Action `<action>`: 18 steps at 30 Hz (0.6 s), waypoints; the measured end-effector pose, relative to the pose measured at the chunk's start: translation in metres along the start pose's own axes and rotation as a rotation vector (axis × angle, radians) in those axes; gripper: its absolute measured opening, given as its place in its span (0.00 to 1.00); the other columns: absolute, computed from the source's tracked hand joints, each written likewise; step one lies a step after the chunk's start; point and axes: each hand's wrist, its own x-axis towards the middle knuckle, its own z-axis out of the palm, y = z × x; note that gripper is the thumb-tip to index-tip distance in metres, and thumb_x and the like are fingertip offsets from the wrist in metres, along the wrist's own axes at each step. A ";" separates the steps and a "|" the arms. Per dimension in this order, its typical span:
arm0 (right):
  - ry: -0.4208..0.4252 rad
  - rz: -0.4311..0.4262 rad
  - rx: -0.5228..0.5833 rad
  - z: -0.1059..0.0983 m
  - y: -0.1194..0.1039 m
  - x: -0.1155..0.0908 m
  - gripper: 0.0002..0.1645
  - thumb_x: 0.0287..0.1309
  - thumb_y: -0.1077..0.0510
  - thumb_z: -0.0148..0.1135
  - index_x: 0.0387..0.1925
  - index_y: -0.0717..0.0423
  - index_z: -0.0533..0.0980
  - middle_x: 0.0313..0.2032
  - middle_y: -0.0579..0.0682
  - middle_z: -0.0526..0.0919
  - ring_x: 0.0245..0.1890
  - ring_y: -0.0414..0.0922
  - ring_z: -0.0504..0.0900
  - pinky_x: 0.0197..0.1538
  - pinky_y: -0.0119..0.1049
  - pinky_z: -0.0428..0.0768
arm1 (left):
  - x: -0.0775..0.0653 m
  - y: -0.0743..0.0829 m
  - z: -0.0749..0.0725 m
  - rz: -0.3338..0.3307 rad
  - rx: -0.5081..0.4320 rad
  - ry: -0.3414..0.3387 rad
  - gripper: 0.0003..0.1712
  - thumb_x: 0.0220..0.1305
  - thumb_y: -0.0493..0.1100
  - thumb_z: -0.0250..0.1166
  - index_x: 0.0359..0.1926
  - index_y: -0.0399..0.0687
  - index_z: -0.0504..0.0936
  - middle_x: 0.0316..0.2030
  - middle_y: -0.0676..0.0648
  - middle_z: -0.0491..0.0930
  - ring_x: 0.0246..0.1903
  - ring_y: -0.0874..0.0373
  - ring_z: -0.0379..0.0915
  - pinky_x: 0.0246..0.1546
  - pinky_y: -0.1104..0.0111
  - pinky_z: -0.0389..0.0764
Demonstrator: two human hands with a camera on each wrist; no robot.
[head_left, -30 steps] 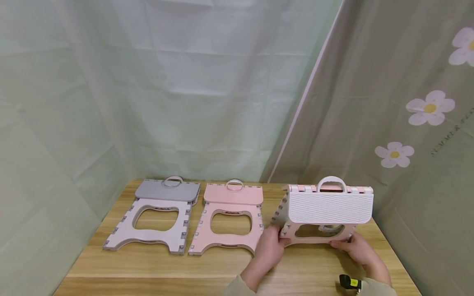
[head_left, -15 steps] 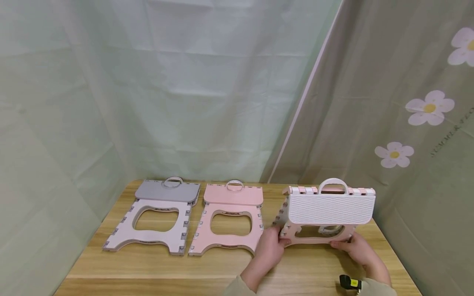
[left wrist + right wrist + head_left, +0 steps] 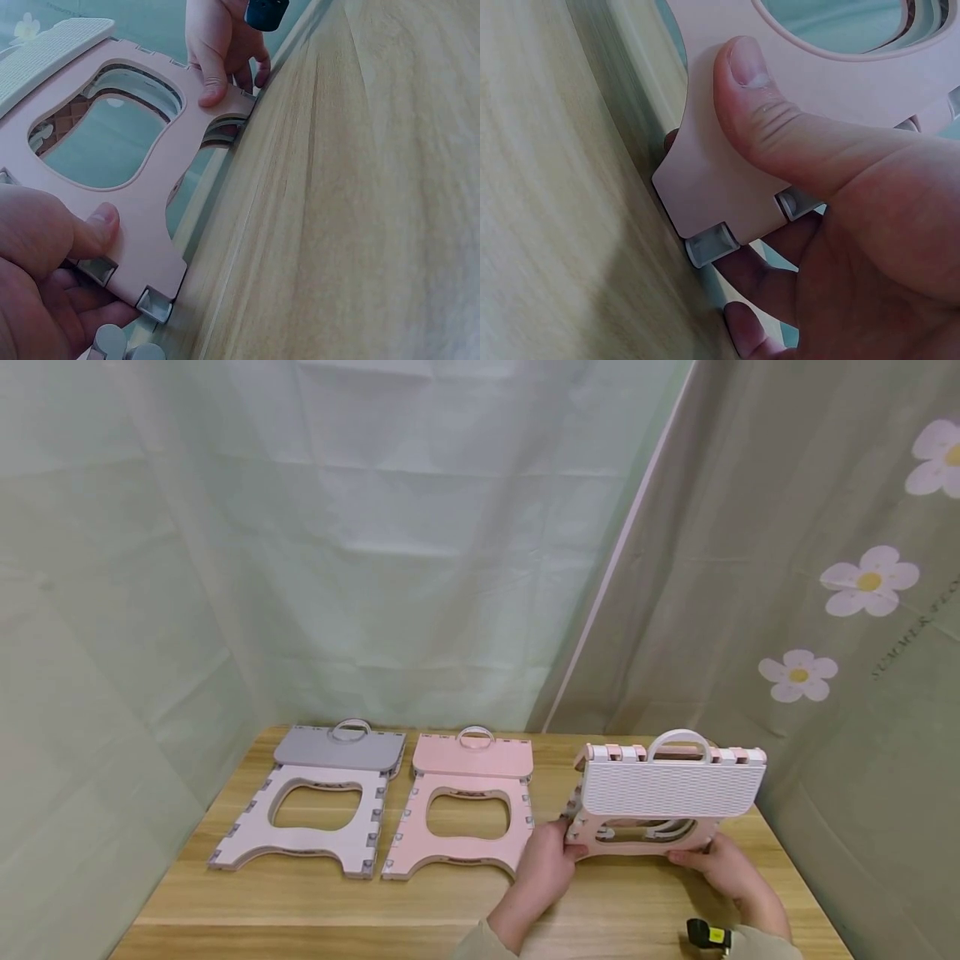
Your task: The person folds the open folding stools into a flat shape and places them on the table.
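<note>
A partly folded pink-and-white step stool (image 3: 671,789) stands at the right of the table, its textured white top panel slanting toward me and an arched handle above. My left hand (image 3: 546,864) grips the lower left side of its near leg, and my right hand (image 3: 729,870) grips the lower right side. In the left wrist view, the left thumb (image 3: 97,231) presses the front of the pink leg panel (image 3: 142,244), while fingers curl behind. The right wrist view has the right thumb (image 3: 754,105) on the panel's face, with fingers behind its hinged edge.
Two flat-folded stools lie to the left: a grey-and-white one (image 3: 311,837) and a pink one (image 3: 457,845). Curtains (image 3: 420,568) enclose the wooden table (image 3: 315,910) at the back and sides. A black device (image 3: 707,932) sits at the right wrist.
The stool's top and handle have sunk slightly and shifted right. Its left side panel has folded inward, and more inner parts show through the leg opening. Both hands keep their hold.
</note>
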 end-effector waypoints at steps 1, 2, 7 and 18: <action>0.003 0.001 -0.004 0.000 0.000 0.000 0.19 0.62 0.59 0.79 0.50 0.66 0.83 0.47 0.50 0.88 0.45 0.37 0.79 0.53 0.32 0.74 | 0.000 0.000 0.000 0.002 -0.001 0.003 0.08 0.65 0.41 0.77 0.40 0.42 0.87 0.33 0.48 0.87 0.30 0.65 0.77 0.31 0.65 0.80; 0.005 0.002 -0.015 0.000 0.000 0.001 0.20 0.62 0.59 0.78 0.50 0.65 0.83 0.48 0.51 0.88 0.46 0.38 0.79 0.53 0.33 0.74 | 0.000 0.000 0.000 0.001 -0.003 0.004 0.08 0.65 0.41 0.77 0.40 0.42 0.88 0.33 0.48 0.87 0.30 0.65 0.77 0.32 0.65 0.80; 0.027 0.040 -0.066 -0.001 0.005 0.002 0.23 0.63 0.56 0.79 0.54 0.64 0.81 0.51 0.54 0.87 0.49 0.42 0.80 0.54 0.37 0.76 | 0.000 -0.002 0.000 0.006 0.003 0.020 0.13 0.62 0.42 0.80 0.44 0.41 0.90 0.36 0.48 0.89 0.36 0.62 0.83 0.36 0.64 0.83; 0.059 0.118 0.084 -0.008 0.004 -0.002 0.46 0.63 0.59 0.79 0.71 0.72 0.61 0.60 0.66 0.80 0.58 0.56 0.82 0.52 0.38 0.80 | 0.003 -0.001 -0.008 -0.061 0.043 0.129 0.27 0.50 0.46 0.87 0.45 0.52 0.79 0.35 0.58 0.76 0.34 0.64 0.73 0.36 0.65 0.76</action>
